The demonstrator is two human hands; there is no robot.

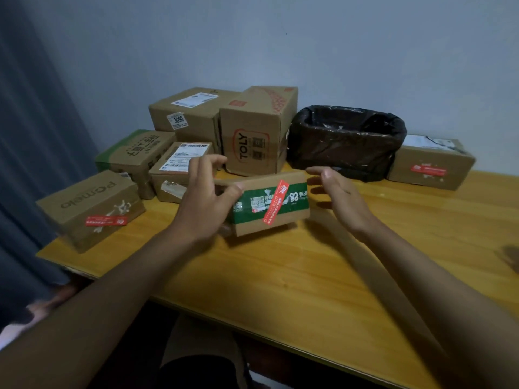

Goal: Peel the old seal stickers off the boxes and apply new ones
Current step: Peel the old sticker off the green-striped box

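A small cardboard box (269, 220) with a green printed band sits tilted at the middle of the wooden table (280, 276). A red seal sticker (276, 202) runs diagonally across its front face. My left hand (202, 203) holds the box's left end, thumb pressed on the front face and fingers curled over the top; that end is hidden behind the hand. My right hand (339, 195) hovers just off the box's right end with relaxed, spread fingers and holds nothing.
A Pomelo box (84, 203) with a red sticker (106, 221) stands at the left edge. Several more boxes are stacked behind, including a TOLY box (252, 136). A bin lined with a black bag (345, 141) and a box with a red sticker (429, 164) stand at the right.
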